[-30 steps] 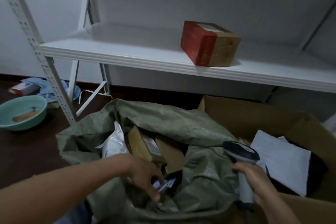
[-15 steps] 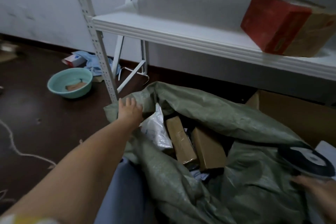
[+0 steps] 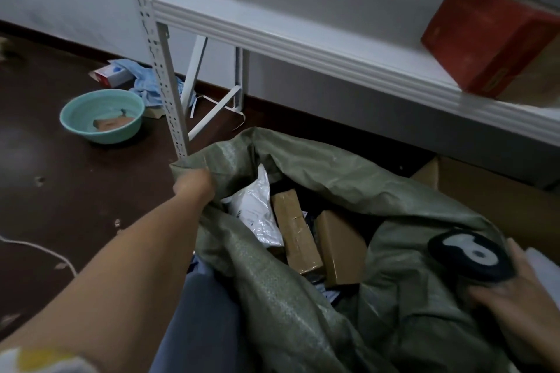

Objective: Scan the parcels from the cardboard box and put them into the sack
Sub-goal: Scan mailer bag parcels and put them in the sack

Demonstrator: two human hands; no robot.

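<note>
The green woven sack (image 3: 333, 166) lies open on the floor. My left hand (image 3: 194, 186) grips its left rim, fingers curled into the cloth. Inside lie a white plastic mailer (image 3: 256, 209) and two brown cardboard parcels (image 3: 295, 233) (image 3: 342, 247), side by side. At the lower right my right hand (image 3: 512, 297) holds the black barcode scanner (image 3: 468, 254), whose head points up over the sack's right fold. A strip of the cardboard box (image 3: 485, 191) shows behind the sack at right; its inside is out of view.
A white metal shelf (image 3: 303, 42) hangs over the sack, its perforated post (image 3: 160, 63) just behind my left hand. A red and brown box (image 3: 491, 36) sits on the shelf at right. A teal basin (image 3: 101, 115), blue cloth and a small carton lie on the dark floor at left.
My left hand left the sack's inside, went to its left rim and now grips it. The view swung left, so the cardboard box slid mostly out of frame.
</note>
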